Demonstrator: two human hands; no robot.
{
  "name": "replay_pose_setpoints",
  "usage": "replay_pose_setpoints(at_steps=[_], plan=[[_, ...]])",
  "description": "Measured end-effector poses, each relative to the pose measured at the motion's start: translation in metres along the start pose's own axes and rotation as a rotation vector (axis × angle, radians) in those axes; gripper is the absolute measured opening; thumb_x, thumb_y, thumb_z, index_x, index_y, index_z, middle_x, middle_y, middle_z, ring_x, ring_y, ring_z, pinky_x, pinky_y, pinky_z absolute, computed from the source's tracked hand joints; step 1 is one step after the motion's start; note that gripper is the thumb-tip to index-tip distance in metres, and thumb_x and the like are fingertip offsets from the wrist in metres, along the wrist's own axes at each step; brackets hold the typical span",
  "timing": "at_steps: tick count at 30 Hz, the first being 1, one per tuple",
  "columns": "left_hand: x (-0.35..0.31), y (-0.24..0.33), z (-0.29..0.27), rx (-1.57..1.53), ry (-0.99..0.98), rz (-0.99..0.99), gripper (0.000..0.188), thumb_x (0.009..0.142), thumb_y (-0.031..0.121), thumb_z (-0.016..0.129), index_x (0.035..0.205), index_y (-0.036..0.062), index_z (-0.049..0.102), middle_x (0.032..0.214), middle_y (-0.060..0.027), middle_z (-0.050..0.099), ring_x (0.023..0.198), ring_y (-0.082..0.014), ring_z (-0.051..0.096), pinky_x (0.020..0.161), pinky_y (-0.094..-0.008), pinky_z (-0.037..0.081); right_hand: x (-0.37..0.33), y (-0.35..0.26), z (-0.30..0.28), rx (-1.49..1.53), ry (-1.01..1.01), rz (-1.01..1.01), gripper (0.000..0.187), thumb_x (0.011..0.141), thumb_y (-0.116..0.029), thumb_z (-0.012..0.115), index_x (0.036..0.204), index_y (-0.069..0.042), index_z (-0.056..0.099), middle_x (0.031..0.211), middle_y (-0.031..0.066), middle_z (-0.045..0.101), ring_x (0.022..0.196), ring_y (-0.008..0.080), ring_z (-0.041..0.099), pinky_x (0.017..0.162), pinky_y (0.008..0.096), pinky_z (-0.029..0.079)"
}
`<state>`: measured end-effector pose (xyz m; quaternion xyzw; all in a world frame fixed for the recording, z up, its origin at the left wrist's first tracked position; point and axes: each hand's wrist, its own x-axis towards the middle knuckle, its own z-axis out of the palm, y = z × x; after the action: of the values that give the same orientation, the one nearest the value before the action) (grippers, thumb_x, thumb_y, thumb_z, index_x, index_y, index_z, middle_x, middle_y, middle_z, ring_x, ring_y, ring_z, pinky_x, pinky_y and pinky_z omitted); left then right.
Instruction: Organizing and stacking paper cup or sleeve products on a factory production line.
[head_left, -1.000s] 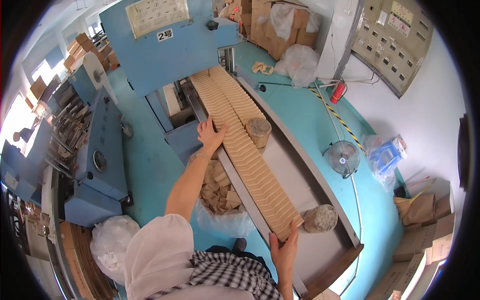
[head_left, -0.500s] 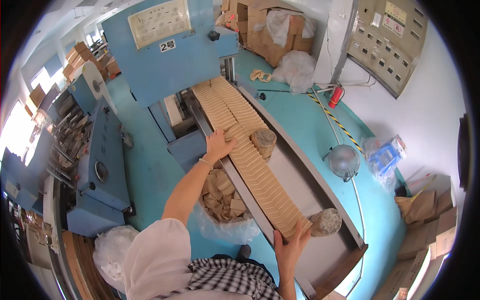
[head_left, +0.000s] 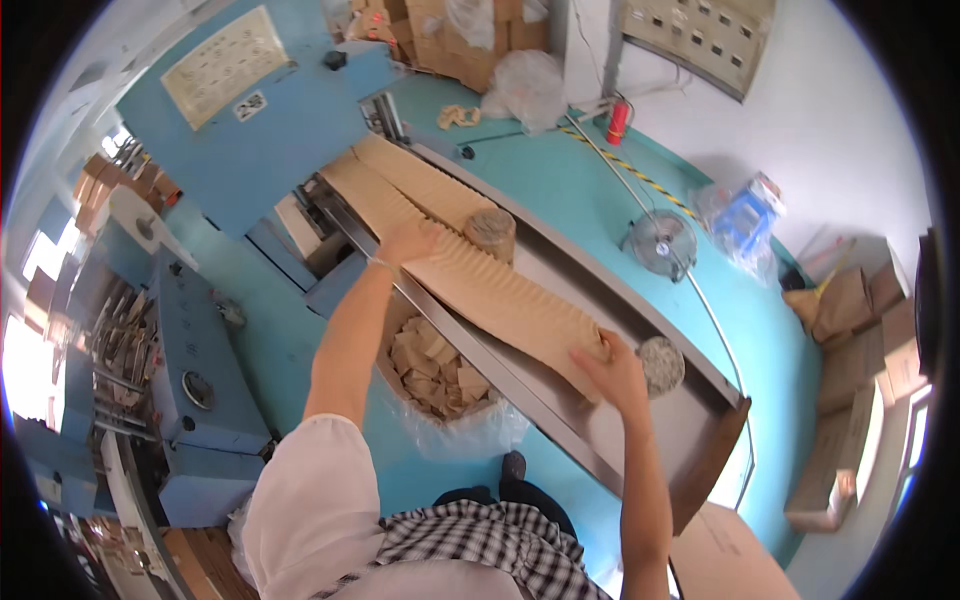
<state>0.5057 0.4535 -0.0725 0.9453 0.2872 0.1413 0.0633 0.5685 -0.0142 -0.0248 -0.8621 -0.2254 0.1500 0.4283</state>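
A long row of thin brown paper pieces [head_left: 510, 300], stacked on edge, lies along a metal tray [head_left: 590, 440]. My left hand [head_left: 408, 243] is closed over the row partway along, slightly blurred. At its near end, my right hand [head_left: 612, 372] grips the row with thumb and fingers. Between my hands the row bows, and a dark gap shows under its left edge. A second, shorter row [head_left: 435, 190] runs beside it toward the machine. One round stone-like block [head_left: 490, 232] stands against that shorter row's end. Another speckled block [head_left: 661, 365] sits just right of my right hand.
A blue machine [head_left: 260, 130] stands at the tray's far end. Below the tray's left side is a plastic-lined box of paper scraps [head_left: 435, 370]. To the right are a floor fan [head_left: 662, 243], a fire extinguisher [head_left: 618, 120] and cardboard boxes [head_left: 850, 400].
My right hand has moved from the row's near-left corner round to its end by the block. The row has shifted and bowed between my hands. The whole view has turned slightly.
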Motion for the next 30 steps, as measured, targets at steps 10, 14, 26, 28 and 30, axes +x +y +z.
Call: replay_pose_setpoints(at_steps=[10,14,26,28,30], plan=[[-0.001,0.109,-0.016,0.25,-0.457,0.234,0.057,0.085,0.056,0.056,0.09,0.004,0.078,0.094,-0.0194,0.074,0.092,-0.0352,0.071,0.083,-0.0438,0.054,-0.057,0.048,-0.081,-0.339,-0.444,0.322,0.094,0.075,-0.079,0.062,0.122,0.003,0.066,0.109,0.0256,0.07,0.106,0.0351,0.068,0.093,0.0397,0.051],[-0.045,0.166,-0.027,-0.109,-0.561,0.184,0.069,0.091,0.066,0.05,0.096,0.0018,0.074,0.094,-0.0198,0.072,0.091,-0.0354,0.069,0.08,-0.043,0.054,-0.084,0.032,-0.127,-0.722,-0.258,0.388,0.081,0.077,-0.066,0.073,0.12,0.003,0.065,0.118,0.0255,0.067,0.111,0.0367,0.064,0.096,0.0421,0.049],[-0.193,0.18,0.004,-0.914,0.198,0.117,0.044,0.089,0.039,0.07,0.116,0.0051,0.064,0.1,-0.0185,0.07,0.08,-0.0336,0.069,0.073,-0.041,0.055,0.047,-0.017,-0.055,-0.687,-0.086,0.191,0.095,0.059,-0.045,0.083,0.136,-0.004,0.043,0.121,0.03,0.053,0.105,0.0452,0.061,0.089,0.0493,0.053],[-0.19,0.176,0.008,-0.869,0.327,0.128,0.042,0.088,0.036,0.071,0.117,0.0057,0.064,0.099,-0.0182,0.07,0.078,-0.0343,0.068,0.071,-0.0416,0.055,0.058,-0.053,-0.028,-0.534,0.04,-0.021,0.093,0.06,-0.044,0.084,0.134,-0.004,0.044,0.121,0.0293,0.053,0.103,0.0462,0.061,0.086,0.0502,0.053],[-0.189,0.177,0.008,-0.902,0.313,0.208,0.041,0.088,0.033,0.07,0.118,0.0061,0.063,0.096,-0.0169,0.07,0.075,-0.0354,0.068,0.067,-0.0421,0.055,0.074,-0.077,-0.003,-0.435,0.059,-0.121,0.09,0.061,-0.044,0.085,0.131,-0.004,0.046,0.123,0.0284,0.052,0.104,0.0457,0.061,0.085,0.0504,0.052]])
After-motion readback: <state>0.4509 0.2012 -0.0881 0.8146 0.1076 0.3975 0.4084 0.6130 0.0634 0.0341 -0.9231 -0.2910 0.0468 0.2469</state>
